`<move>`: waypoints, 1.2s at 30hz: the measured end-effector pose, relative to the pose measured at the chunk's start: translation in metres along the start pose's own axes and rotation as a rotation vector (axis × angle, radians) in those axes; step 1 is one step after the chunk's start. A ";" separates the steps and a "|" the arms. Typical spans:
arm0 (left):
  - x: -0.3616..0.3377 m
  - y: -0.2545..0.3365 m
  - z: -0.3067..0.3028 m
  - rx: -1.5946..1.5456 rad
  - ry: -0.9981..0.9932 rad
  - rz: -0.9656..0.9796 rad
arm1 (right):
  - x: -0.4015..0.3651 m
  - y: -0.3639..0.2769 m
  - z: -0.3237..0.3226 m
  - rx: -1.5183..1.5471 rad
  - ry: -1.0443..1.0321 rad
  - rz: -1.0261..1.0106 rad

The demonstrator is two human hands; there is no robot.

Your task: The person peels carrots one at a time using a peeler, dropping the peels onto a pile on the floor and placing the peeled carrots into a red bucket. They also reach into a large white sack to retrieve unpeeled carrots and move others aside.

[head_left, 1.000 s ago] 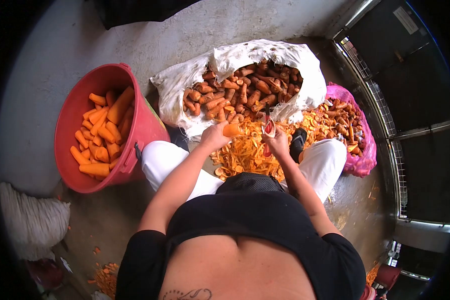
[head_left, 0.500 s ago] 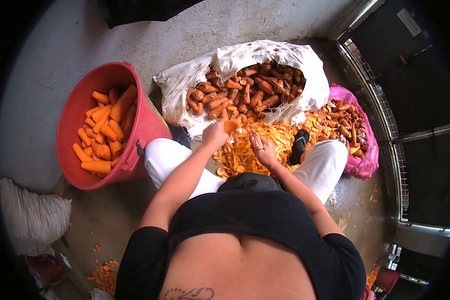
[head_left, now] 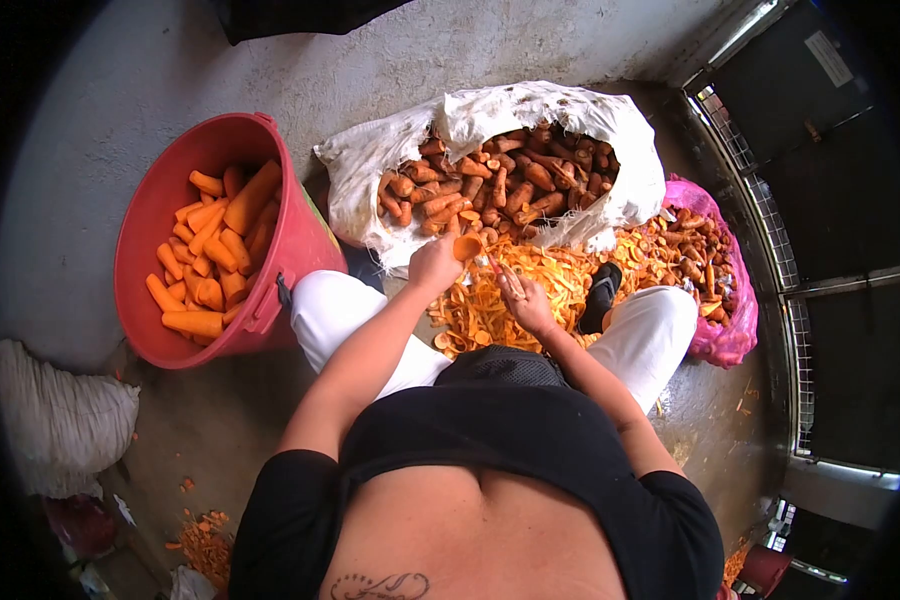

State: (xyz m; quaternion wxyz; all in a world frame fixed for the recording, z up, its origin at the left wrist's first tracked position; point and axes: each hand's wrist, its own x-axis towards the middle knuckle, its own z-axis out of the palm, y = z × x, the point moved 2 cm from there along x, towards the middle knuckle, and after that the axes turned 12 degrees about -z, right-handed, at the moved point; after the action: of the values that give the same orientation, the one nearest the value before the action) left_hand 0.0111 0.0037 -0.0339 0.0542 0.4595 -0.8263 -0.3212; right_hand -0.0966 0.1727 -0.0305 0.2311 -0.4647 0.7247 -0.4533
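Observation:
My left hand (head_left: 434, 266) is wrapped round a carrot (head_left: 466, 247), whose cut orange end faces my other hand. Just to the right, my right hand (head_left: 525, 303) is closed on a small tool (head_left: 495, 266) with a reddish tip; its blade cannot be made out. Beneath both hands lies a heap of orange peelings (head_left: 560, 275). Beyond them, unpeeled carrots (head_left: 500, 180) fill a torn white sack (head_left: 625, 150). Peeled carrots (head_left: 210, 240) lie inside a red bucket (head_left: 305, 235) on the left.
A pink bag (head_left: 738, 325) holding carrot pieces stands at the right, near a dark gate (head_left: 850, 200). My black shoe (head_left: 600, 292) rests among the peelings. A whitish sack (head_left: 65, 415) lies at the lower left, with scattered peelings (head_left: 205, 545) nearby.
The view has shifted slightly. Both hands keep nearly the same places and grips, with the right fingers turned a little and the tool's tip now more visible.

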 end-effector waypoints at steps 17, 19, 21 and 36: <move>-0.001 0.001 0.004 0.017 0.058 0.037 | 0.005 -0.008 -0.009 -0.094 -0.122 0.045; -0.001 0.001 0.006 0.040 0.081 0.080 | 0.004 -0.002 -0.007 -0.067 -0.126 0.028; -0.002 0.001 0.005 0.052 0.115 0.103 | 0.005 0.001 -0.006 -0.043 -0.129 0.040; -0.007 0.007 0.002 0.044 0.245 0.160 | 0.006 0.023 -0.005 -0.251 -0.084 -0.256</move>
State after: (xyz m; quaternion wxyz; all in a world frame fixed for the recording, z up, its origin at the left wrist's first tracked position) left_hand 0.0091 0.0134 -0.0299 0.1700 0.4290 -0.8542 -0.2394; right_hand -0.1140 0.1729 -0.0481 0.1418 -0.5966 0.7003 -0.3653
